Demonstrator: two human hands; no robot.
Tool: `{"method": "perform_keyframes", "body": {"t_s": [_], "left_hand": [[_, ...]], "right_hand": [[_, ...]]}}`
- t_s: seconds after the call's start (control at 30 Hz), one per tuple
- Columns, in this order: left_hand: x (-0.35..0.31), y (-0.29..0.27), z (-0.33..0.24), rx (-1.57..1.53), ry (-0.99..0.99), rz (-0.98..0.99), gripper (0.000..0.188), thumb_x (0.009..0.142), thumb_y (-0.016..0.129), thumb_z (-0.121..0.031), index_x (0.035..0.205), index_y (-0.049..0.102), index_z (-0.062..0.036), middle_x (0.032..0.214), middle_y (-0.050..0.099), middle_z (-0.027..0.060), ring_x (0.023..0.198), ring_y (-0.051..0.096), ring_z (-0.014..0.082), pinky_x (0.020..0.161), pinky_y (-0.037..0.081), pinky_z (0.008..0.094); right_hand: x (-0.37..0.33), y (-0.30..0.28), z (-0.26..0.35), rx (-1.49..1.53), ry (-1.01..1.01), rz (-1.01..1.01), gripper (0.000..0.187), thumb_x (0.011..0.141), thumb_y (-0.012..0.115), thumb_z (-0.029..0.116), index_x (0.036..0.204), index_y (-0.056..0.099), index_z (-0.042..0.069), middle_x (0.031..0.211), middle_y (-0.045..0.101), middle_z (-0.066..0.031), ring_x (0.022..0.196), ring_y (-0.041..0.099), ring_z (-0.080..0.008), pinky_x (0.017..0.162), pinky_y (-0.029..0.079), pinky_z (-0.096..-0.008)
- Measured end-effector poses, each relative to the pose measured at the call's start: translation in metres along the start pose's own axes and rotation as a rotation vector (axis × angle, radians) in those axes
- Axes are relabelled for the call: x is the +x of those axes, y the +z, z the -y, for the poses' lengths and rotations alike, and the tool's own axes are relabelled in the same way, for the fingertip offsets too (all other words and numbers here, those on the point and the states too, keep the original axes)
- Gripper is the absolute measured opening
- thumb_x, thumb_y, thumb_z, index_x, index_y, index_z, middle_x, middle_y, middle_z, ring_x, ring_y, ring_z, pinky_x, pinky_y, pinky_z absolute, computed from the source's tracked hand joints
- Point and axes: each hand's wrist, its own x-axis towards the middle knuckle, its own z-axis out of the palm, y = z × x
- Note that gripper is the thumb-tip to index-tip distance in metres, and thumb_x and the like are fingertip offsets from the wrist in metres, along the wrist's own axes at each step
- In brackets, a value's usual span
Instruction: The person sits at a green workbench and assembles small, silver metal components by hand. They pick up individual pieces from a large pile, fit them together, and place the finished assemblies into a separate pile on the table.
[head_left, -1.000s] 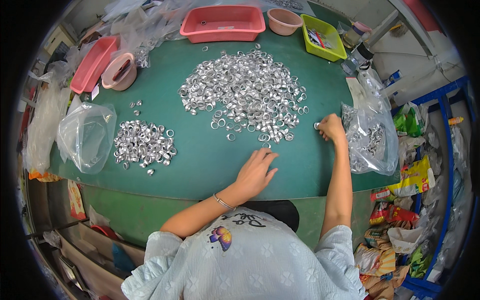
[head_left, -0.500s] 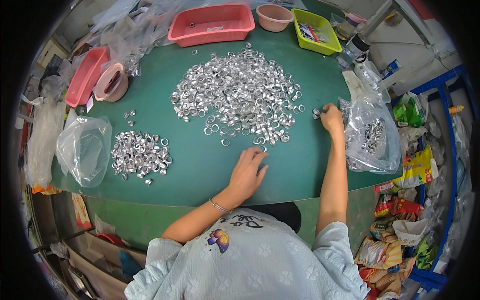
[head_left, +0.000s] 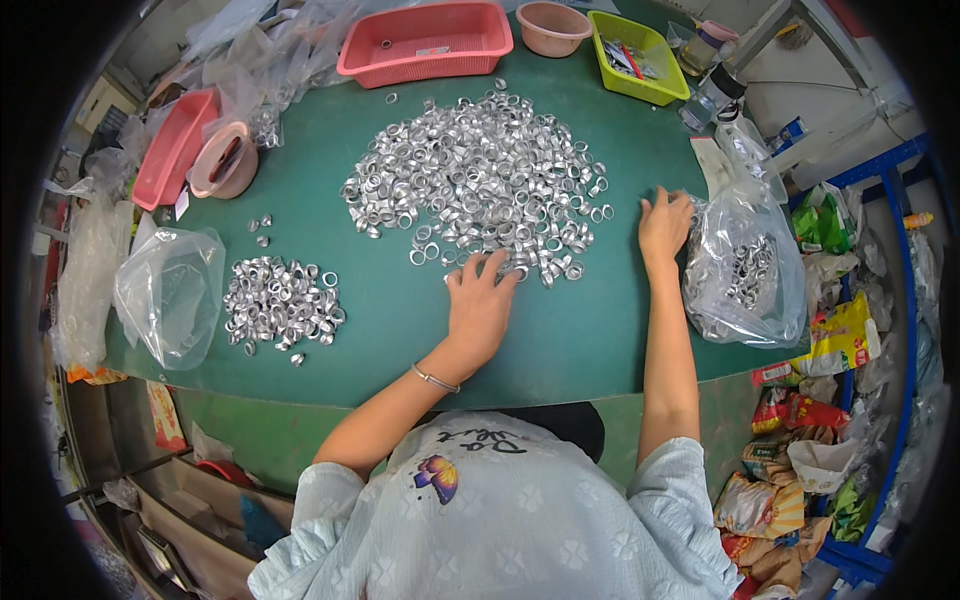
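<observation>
Broad green tabletop [head_left: 580, 345], smooth, rim bowed by the lens. Across its far middle, a wide loose heap of small silver-coloured metal rings [head_left: 480, 175], main stock of the things in hand. More of the same inside a clear, crinkled plastic bag [head_left: 775, 305] at the right; a smaller pile of silver rings [head_left: 283, 300] at the left.

Handling, by judgement: each ring light, stiff, hard to break; smooth metal, so likely slick, apt to slide or roll. The mass should shift readily under a raking hand. Best hold for one: thumb and forefinger across the outer band, or a fingertip hooked through the hole. The bag looks limp, better taken by its gathered rim.

Left forearm slants up and rightward, bracelet at the wrist. Left hand [head_left: 482, 310] palm down at the heap's near edge, fingers spread and bent, tips among the nearest rings; whether one is pinched, cannot tell. Right forearm nearly straight ahead; right hand [head_left: 665, 230] beside the bag's left edge, fingers parted, slightly blurred; palm side hidden.

Smallest: a single stray ring [head_left: 297, 359] just nearer than the left pile.
</observation>
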Motion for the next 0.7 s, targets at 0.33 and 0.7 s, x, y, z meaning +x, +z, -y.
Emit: {"method": "perform_keyframes", "body": {"t_s": [0.33, 0.7], "left_hand": [[0.033, 0.017, -0.021, 0.018, 0.178, 0.089, 0.046, 0.077, 0.064, -0.021, 0.120, 0.050, -0.0101, 0.134, 0.039, 0.0089, 0.129, 0.028, 0.0318, 0.101, 0.022, 0.0574], [-0.007, -0.019, 0.013, -0.217, 0.121, 0.154, 0.038, 0.069, 0.055, 0.006, 0.106, 0.053, -0.0015, 0.126, 0.045, 0.0122, 0.124, 0.036, 0.0332, 0.104, 0.025, 0.0538]], "right_hand": [[-0.063, -0.013, 0.073, 0.604, -0.249, 0.376, 0.040, 0.089, 0.048, 0.023, 0.123, 0.047, 0.003, 0.140, 0.030, -0.0156, 0.128, 0.027, -0.0348, 0.105, 0.019, -0.0447], [-0.131, -0.077, 0.111, 0.631, -0.296, 0.546, 0.052, 0.078, 0.062, 0.010, 0.126, 0.044, 0.006, 0.136, 0.029, -0.0207, 0.128, 0.022, -0.0432, 0.101, 0.023, -0.0523]]}}
